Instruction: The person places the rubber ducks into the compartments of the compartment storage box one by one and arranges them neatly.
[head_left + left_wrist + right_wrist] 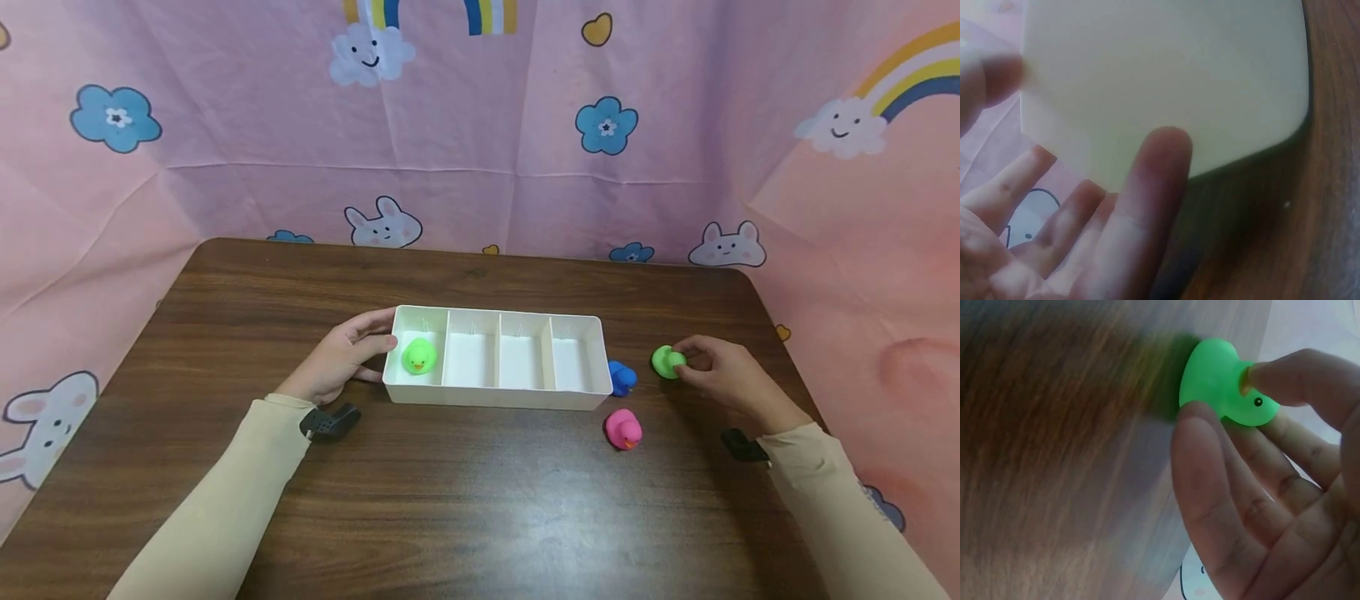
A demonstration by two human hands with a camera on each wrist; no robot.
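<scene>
In the head view, my left hand (333, 358) grips the left end of a white divided box (420, 396) lying lengthwise on the table. The left wrist view shows fingers (1157, 181) against the box's pale wall (1172, 69); part of this grasp is hidden. A green rubber duck (419, 357) sits in the leftmost compartment. To the right of the box, my right hand (731, 375) pinches another green rubber duck (664, 362) between thumb and fingers. Seen from the right wrist, this duck (1210, 378) is tilted, its beak beside a fingertip.
A blue rubber duck (622, 377) stands against the box's right end. The pink rubber duck (624, 429) is nearer the front, off the box's right corner. Brown wooden tabletop (450, 500) surrounds them, with a patterned pink curtain (465, 125) behind and at the sides.
</scene>
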